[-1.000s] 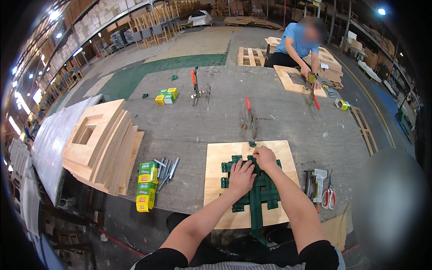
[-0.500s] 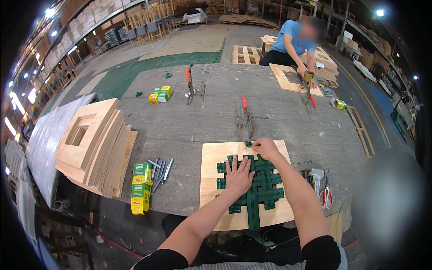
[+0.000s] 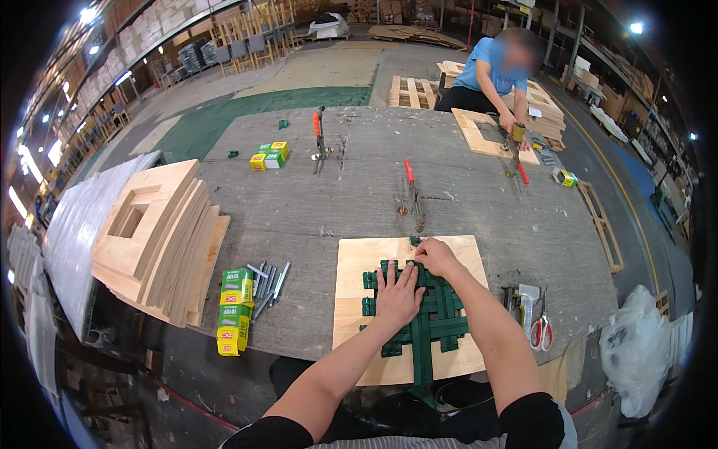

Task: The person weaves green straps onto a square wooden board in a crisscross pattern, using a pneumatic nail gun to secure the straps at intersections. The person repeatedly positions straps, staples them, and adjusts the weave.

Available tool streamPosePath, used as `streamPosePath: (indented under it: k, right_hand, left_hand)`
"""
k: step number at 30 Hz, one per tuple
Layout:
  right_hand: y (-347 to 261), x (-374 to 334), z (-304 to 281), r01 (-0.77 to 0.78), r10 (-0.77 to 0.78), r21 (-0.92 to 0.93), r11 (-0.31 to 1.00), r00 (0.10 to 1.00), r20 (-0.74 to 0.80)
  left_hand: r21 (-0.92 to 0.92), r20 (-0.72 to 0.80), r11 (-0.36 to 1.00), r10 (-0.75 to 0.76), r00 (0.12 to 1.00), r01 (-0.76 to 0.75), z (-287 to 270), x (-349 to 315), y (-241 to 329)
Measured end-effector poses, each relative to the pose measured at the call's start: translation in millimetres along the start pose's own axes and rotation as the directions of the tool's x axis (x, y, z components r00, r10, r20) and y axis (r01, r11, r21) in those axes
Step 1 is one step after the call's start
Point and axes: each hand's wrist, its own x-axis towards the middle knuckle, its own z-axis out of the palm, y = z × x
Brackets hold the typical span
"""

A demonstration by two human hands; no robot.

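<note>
A pale wooden panel [image 3: 350, 258] lies at the near edge of the table with dark green webbing straps [image 3: 421, 352] woven across it. One long strap hangs over the panel's near edge. My left hand [image 3: 399, 297] rests on the weave with its fingers spread, palm down. At the far end of the lengthwise strap, my right hand [image 3: 436, 257] is closed, thumb and fingertips pinching the webbing; the fingertips are partly hidden. A small dark green piece [image 3: 415, 241] sits at the panel's far edge, just beyond the right fingers.
Yellow-green boxes [image 3: 234, 322] and metal staple strips [image 3: 263, 292] lie left, by stacked wooden frames [image 3: 142, 232]. Scissors [image 3: 541, 329] lie right of the panel. Red-handled clamps [image 3: 409, 183] stand beyond it. Across the table a person [image 3: 493, 71] in blue works on a wooden frame [image 3: 479, 135].
My right hand has shifted slightly left and nearer along the strap end. My left hand stays flat on the weave. A blurred shape at the right has gone, showing a clear plastic bag.
</note>
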Motion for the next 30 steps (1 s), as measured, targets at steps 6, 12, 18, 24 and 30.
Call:
streamPosePath:
  k: [6, 12, 18, 24, 30]
  right_hand:
    - [5, -3, 0, -0.042, 0.041, 0.064, 0.997, 0.999, 0.011]
    - [24, -47, -32, -0.096, 0.411, 0.759, 0.644, 0.88, -0.237]
    - [121, -217, -86, -0.443, 0.499, 0.26, 0.858, 0.597, -0.628]
    - [133, -265, -73, -0.768, 0.697, 0.032, 0.639, 0.561, -0.447]
    - [136, -248, -76, -0.814, 0.752, 0.015, 0.581, 0.53, -0.393]
  left_hand:
    - [0.01, 0.026, 1.0, -0.014, 1.0, 0.014, -1, 3, 4]
    - [0.031, 0.044, 0.998, -0.05, 0.998, 0.049, -5, 0, -5]
    - [0.017, 0.08, 0.999, -0.033, 0.996, 0.031, -8, 2, 7]
    - [0.021, 0.06, 0.999, -0.042, 0.997, 0.041, -8, 1, 6]
    - [0.015, 0.059, 0.999, -0.05, 0.997, 0.05, -11, -1, 4]
